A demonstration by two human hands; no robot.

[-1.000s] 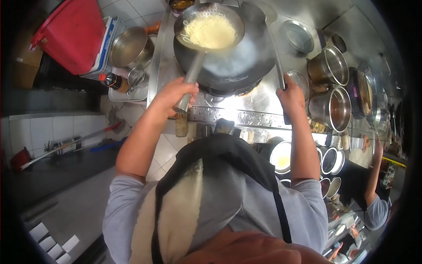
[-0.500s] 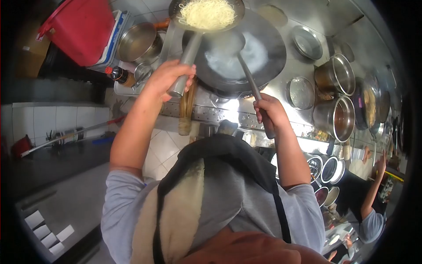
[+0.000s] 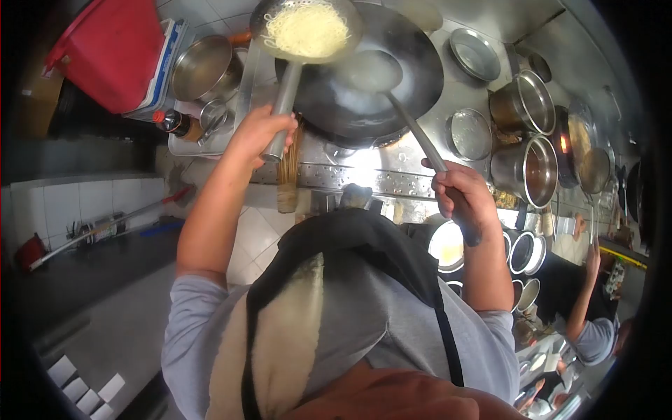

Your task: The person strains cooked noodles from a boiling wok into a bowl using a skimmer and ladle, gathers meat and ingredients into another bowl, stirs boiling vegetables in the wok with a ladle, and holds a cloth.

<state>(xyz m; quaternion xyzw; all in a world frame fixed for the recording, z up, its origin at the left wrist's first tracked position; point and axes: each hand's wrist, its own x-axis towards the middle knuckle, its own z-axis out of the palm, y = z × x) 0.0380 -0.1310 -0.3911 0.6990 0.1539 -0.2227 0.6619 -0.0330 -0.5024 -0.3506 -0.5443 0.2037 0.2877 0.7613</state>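
My left hand point(image 3: 262, 134) is wrapped round the thick metal handle of a strainer point(image 3: 260, 47). Pale noodles point(image 3: 308, 29) lie in the strainer's bowl, held above the left rim of a dark wok point(image 3: 413, 73). In my right hand point(image 3: 462, 192) is the long handle of a ladle point(image 3: 414, 129). The ladle's round bowl is over the wok and looks hazy through steam. Whitish liquid shows in the wok, partly hidden behind the ladle. A bamboo brush point(image 3: 287, 189) lies just below my left hand, at the counter's edge.
Left of the wok are a steel pot point(image 3: 203, 68), a sauce bottle point(image 3: 177, 124) and a red bin point(image 3: 115, 52). To the right stand steel pots point(image 3: 521, 105), point(image 3: 525, 171) and shallow pans. Another person's arm point(image 3: 584, 294) shows at far right.
My right hand has moved down and right, drawing the ladle's handle toward me. Less whitish liquid shows in the wok. The strainer with noodles stays raised, and the whole view has shifted slightly.
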